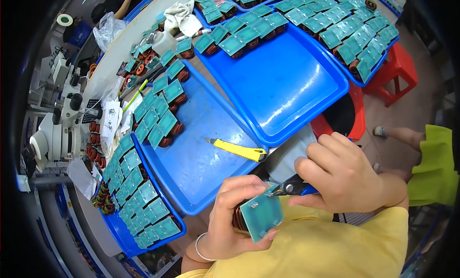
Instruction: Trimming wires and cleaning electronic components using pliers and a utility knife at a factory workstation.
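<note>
My left hand (230,220) is closed round a copper-wound coil with a green circuit board (263,213) on its face. The board is tilted toward me, with metal pins sticking out near its edges. In my right hand (342,175) is a pair of cutting pliers (293,187) with dark blue grips. Their jaws meet the pins at the board's upper corner; whether they are fully closed on a pin I cannot tell. A yellow utility knife (237,149) lies beyond my hands in a blue tray (201,182).
Another blue tray (306,101) stands to the right, boards along its far end. More boards fill trays at the left (115,225) and far right (357,79). Microscopes (60,129) line the left side. Red stools (400,72) and a person in a lime-green garment (436,168) are at the right.
</note>
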Available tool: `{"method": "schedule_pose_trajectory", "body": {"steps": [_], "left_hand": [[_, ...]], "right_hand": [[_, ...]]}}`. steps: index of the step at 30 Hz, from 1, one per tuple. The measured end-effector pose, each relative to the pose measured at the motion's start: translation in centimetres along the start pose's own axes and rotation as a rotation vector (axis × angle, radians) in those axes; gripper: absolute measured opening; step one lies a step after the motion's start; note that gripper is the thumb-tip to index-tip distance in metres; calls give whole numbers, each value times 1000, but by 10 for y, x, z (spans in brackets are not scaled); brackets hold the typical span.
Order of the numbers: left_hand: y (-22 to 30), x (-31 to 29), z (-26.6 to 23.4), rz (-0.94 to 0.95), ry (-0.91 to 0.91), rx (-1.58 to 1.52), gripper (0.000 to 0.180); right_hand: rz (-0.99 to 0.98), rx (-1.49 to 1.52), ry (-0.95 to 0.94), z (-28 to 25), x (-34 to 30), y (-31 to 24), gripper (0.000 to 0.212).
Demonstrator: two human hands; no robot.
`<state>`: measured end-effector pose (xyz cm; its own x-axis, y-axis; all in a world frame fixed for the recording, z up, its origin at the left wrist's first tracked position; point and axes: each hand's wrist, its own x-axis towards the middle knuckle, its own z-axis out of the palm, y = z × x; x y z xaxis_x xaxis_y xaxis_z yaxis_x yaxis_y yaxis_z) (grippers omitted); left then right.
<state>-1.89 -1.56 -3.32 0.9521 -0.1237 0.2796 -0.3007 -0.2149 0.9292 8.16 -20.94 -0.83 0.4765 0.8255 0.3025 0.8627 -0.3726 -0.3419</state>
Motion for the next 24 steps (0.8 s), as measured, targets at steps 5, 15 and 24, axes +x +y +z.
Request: {"method": "schedule_pose_trajectory", "body": {"steps": [5,15,24], "left_hand": [[2,1,3,-42,-14,16,65],[-9,10,24,-250,-59,54,61],[-1,25,48,-230,-159,85,63]], "right_hand": [[-45,21,96,15,-7,9,44],[124,214,146,43,-43,26,41],[162,174,254,26,-60,25,42]]}}
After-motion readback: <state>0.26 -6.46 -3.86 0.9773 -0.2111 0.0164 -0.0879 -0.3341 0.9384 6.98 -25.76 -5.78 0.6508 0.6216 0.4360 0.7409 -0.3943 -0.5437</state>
